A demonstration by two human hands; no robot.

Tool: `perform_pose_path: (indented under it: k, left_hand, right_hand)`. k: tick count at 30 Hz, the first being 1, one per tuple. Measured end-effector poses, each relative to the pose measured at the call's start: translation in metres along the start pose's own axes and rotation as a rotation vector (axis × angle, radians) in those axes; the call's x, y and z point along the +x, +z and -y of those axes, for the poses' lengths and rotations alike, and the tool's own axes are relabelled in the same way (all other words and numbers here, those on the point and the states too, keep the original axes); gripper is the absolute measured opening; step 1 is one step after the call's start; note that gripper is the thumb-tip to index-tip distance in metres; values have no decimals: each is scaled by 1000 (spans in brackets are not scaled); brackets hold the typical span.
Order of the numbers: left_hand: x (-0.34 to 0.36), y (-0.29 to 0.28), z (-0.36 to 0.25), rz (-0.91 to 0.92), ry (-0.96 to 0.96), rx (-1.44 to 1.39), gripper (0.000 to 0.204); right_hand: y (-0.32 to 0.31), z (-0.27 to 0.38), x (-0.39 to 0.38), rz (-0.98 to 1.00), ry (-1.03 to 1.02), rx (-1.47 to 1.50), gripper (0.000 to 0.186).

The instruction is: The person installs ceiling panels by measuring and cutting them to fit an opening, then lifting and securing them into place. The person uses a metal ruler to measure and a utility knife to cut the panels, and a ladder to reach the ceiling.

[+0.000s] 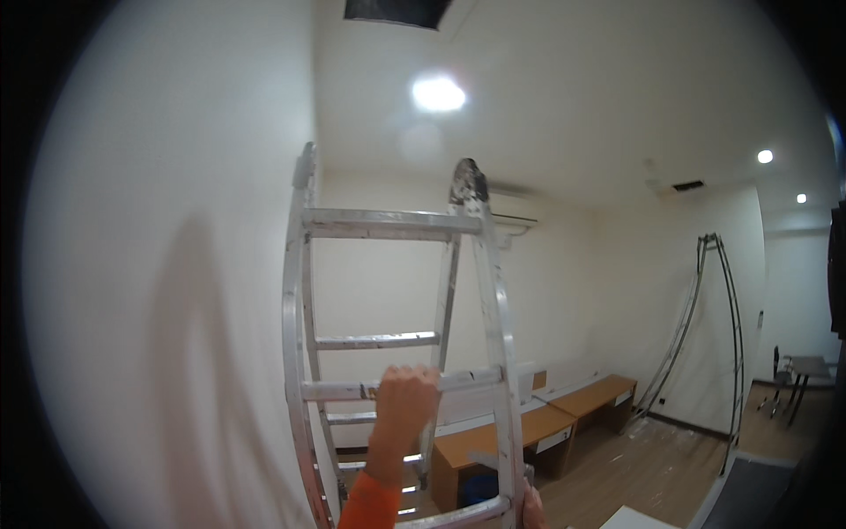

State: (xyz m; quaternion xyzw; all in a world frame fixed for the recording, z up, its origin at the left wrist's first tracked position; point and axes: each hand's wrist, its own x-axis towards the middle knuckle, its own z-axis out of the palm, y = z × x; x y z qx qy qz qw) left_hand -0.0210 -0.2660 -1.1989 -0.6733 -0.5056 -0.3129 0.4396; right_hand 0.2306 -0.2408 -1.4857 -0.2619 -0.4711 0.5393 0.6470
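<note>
An aluminium stepladder (398, 222), scuffed and paint-marked, stands upright close in front of me. My left hand (407, 392), in an orange sleeve, is closed over the middle of one of its rungs. Low on the ladder's right side, my right hand (532, 510) is against the outer face of the side rail (505, 423), with only part of its fingers showing. A small grey piece (528, 473) rises just above those fingers; whether it belongs to the ladder or is held cannot be made out.
A white wall (176, 159) runs close along the left. Behind the ladder are brown desks (511, 436) and a wall-mounted air conditioner (514, 207). Another tall ladder (728, 309) stands at the right. A dark ceiling opening (398, 12) lies overhead, near a bright lamp (439, 93).
</note>
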Motion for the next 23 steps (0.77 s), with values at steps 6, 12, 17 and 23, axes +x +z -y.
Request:
perform_pose_path:
  k: [6,12,17,23]
  left_hand:
    - [-5,7,4,-75,6,80,31]
    - [24,-4,-33,-120,-86,108,32]
    - [74,-39,-56,178,-215,137,43]
    - [109,-47,-69,351,-287,171,48]
  right_hand:
    - [-14,-24,9,130,-188,-24,61]
    - [-21,13,1,125,-198,25,53]
    - [-23,69,-2,118,-161,41,66]
    - [-36,94,2,135,-27,48,78]
